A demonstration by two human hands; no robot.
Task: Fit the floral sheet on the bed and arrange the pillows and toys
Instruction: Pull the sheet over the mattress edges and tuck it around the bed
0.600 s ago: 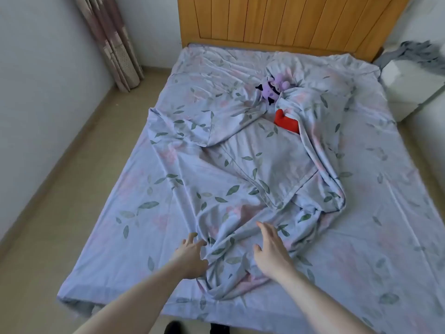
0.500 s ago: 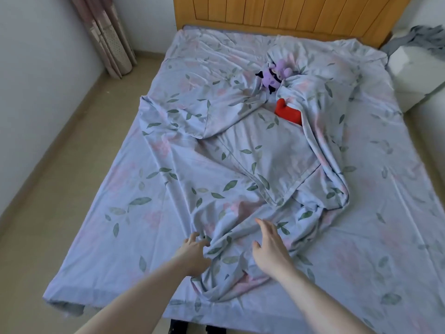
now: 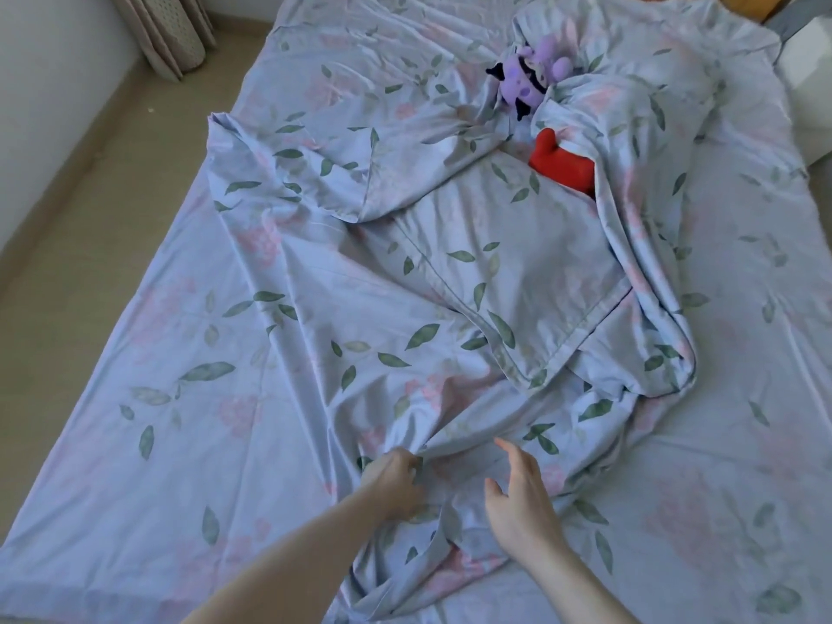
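A pale blue floral sheet (image 3: 252, 362) with green leaves and pink flowers lies over the bed, rumpled and bunched in the middle. My left hand (image 3: 394, 477) grips a fold of it near the foot of the bed. My right hand (image 3: 522, 493) hovers just beside it, fingers straight and spread, over the same bunch. A flat floral pillow (image 3: 508, 281) lies among the folds at the centre. A purple plush toy (image 3: 526, 81) and a red plush toy (image 3: 562, 162) sit near the head end, both half wrapped by the sheet.
Beige floor (image 3: 90, 204) runs along the bed's left side, with a curtain (image 3: 166, 29) and a white wall at the far left. A white bedside cabinet (image 3: 806, 65) stands at the top right, close against the mattress.
The view has dropped and moved closer to the bed, so the headboard is out of sight. My left hand has closed on a fold of the sheet; my right hand stays open.
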